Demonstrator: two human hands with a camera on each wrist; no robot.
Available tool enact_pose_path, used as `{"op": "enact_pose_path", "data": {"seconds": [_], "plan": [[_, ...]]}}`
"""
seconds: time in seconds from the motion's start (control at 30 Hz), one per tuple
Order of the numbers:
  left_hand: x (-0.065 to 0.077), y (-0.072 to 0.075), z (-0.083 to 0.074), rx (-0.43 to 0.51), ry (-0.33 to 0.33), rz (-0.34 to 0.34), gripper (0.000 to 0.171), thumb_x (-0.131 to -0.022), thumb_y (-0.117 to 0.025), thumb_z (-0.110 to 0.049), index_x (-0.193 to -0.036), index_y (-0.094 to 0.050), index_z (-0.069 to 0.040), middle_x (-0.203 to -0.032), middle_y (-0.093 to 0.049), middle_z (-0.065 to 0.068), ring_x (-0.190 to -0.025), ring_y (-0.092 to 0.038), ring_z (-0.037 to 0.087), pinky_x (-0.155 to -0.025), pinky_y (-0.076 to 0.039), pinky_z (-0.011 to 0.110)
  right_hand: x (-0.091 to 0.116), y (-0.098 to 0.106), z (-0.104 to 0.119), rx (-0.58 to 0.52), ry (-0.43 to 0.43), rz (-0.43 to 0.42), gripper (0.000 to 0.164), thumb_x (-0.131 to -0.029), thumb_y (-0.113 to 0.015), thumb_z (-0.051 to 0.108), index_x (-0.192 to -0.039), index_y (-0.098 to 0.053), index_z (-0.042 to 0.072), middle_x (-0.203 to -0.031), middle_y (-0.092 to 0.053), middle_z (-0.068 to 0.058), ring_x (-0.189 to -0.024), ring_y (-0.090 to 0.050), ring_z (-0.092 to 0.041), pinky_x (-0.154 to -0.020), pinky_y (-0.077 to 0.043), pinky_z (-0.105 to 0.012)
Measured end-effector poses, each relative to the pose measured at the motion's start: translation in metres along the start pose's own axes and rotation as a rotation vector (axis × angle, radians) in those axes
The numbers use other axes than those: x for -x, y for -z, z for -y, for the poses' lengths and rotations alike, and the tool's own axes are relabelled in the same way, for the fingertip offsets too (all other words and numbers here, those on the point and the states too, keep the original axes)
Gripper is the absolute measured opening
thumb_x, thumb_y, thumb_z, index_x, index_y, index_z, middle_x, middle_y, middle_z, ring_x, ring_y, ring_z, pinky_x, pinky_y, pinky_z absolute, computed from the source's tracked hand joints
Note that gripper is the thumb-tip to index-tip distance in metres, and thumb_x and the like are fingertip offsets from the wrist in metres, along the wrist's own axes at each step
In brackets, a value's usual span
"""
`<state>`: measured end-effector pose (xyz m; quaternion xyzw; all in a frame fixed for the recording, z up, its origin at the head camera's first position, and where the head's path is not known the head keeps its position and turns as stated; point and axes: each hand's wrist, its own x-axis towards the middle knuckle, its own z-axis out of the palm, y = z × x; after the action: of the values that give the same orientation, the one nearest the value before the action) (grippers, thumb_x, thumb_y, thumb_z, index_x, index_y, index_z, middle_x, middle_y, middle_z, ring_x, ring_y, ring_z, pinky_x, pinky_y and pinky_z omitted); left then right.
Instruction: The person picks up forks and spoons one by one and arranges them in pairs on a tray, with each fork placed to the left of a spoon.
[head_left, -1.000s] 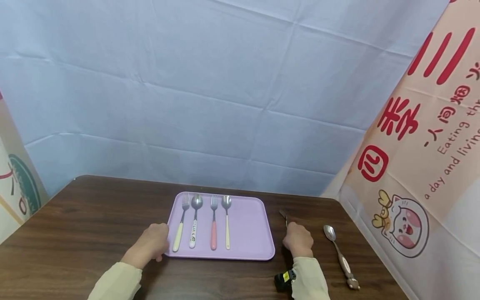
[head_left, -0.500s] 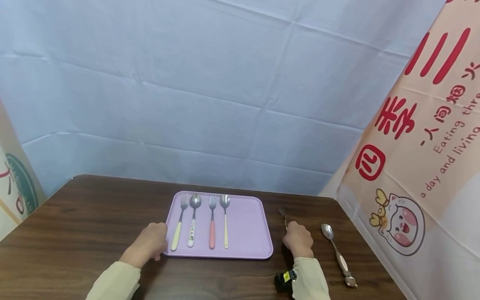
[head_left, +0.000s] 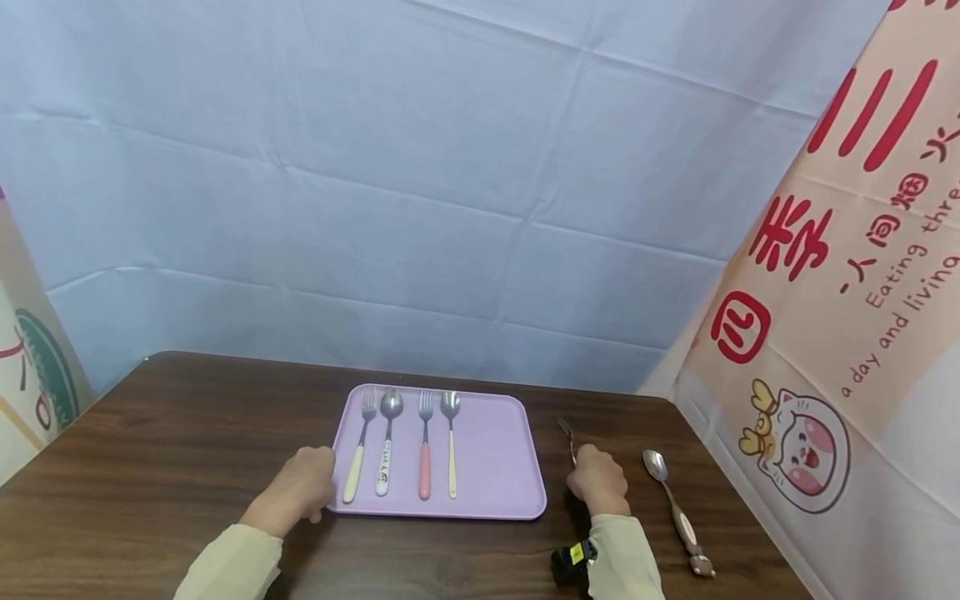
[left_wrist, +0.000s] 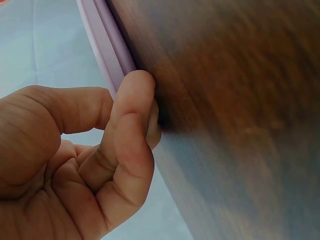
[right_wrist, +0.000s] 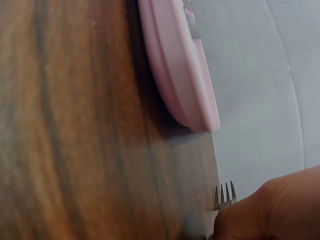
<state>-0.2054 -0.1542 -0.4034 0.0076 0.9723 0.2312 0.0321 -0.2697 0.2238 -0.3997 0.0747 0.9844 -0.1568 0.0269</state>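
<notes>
A lilac tray [head_left: 497, 454] lies on the table with cutlery on it. At its left edge my left hand [head_left: 302, 485] pinches the rim; the left wrist view shows thumb and curled fingers [left_wrist: 134, 95] at the tray's edge. Right of the tray, my right hand [head_left: 598, 481] holds a fork [head_left: 566, 428], whose tines point away from me while its handle is hidden under the hand. The right wrist view shows the fork's tines [right_wrist: 225, 197] beyond the knuckles, apart from the tray's corner.
On the tray lie a cream-handled fork [head_left: 353, 475], a spoon with patterned white handle [head_left: 384, 468], a pink-handled fork [head_left: 425, 471] and a slim spoon [head_left: 452, 462]. Another spoon [head_left: 682, 523] lies on the brown table [head_left: 187, 442] at right. A pale blue cloth [head_left: 375, 208] hangs behind.
</notes>
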Motion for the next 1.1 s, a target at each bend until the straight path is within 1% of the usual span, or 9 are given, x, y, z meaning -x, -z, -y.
{"op": "enact_pose_path", "data": {"seconds": [0.1,0.3,0.47,0.77,0.87,1.1], "plan": [[0.000,0.000,-0.001,-0.002,0.001,0.000,0.009,-0.076,-0.058,0.011,-0.083,-0.054,0.012,-0.062,-0.050,0.015,-0.038,-0.052,0.012,-0.039,-0.041,0.022,0.000,0.000,0.000,-0.001,-0.004,0.009,0.007,-0.079,-0.060,0.001,-0.085,-0.058,-0.002,-0.075,-0.055,-0.016,-0.066,-0.052,-0.030,-0.052,-0.042,-0.041],[-0.001,-0.001,0.001,-0.008,-0.018,-0.014,0.008,-0.074,-0.057,0.011,-0.082,-0.054,0.012,-0.062,-0.050,0.016,-0.037,-0.052,0.011,-0.038,-0.041,0.023,-0.001,0.001,-0.002,-0.015,-0.003,0.018,0.005,-0.079,-0.060,0.001,-0.082,-0.057,-0.001,-0.074,-0.054,-0.014,-0.066,-0.051,-0.030,-0.053,-0.042,-0.042],[0.000,-0.001,0.001,0.000,-0.002,-0.003,0.010,-0.076,-0.057,0.011,-0.085,-0.054,0.012,-0.064,-0.050,0.016,-0.038,-0.053,0.012,-0.039,-0.042,0.023,-0.003,0.007,-0.001,-0.043,0.019,0.031,0.006,-0.079,-0.059,0.002,-0.082,-0.056,-0.003,-0.073,-0.052,-0.013,-0.064,-0.050,-0.030,-0.053,-0.041,-0.041],[0.000,0.000,0.001,0.004,0.007,0.010,0.010,-0.076,-0.057,0.011,-0.086,-0.054,0.012,-0.062,-0.050,0.014,-0.038,-0.053,0.012,-0.039,-0.042,0.023,0.003,0.021,0.012,-0.060,0.054,-0.005,0.004,-0.079,-0.056,0.002,-0.079,-0.053,0.000,-0.067,-0.050,-0.011,-0.059,-0.048,-0.027,-0.047,-0.038,-0.035],[0.000,-0.001,0.001,0.007,0.009,0.009,0.011,-0.076,-0.057,0.011,-0.086,-0.053,0.013,-0.062,-0.049,0.015,-0.038,-0.053,0.012,-0.039,-0.042,0.023,0.003,0.023,0.014,-0.056,0.049,-0.003,0.005,-0.079,-0.056,0.002,-0.076,-0.052,0.001,-0.066,-0.049,-0.011,-0.058,-0.048,-0.026,-0.047,-0.038,-0.035],[0.000,-0.001,0.002,0.018,-0.005,0.001,0.013,-0.075,-0.056,0.012,-0.088,-0.052,0.014,-0.061,-0.048,0.013,-0.038,-0.053,0.012,-0.039,-0.042,0.023,0.001,0.022,0.016,-0.058,0.007,0.025,0.006,-0.080,-0.056,0.002,-0.075,-0.053,0.001,-0.065,-0.049,-0.011,-0.057,-0.048,-0.026,-0.047,-0.037,-0.034]]}}
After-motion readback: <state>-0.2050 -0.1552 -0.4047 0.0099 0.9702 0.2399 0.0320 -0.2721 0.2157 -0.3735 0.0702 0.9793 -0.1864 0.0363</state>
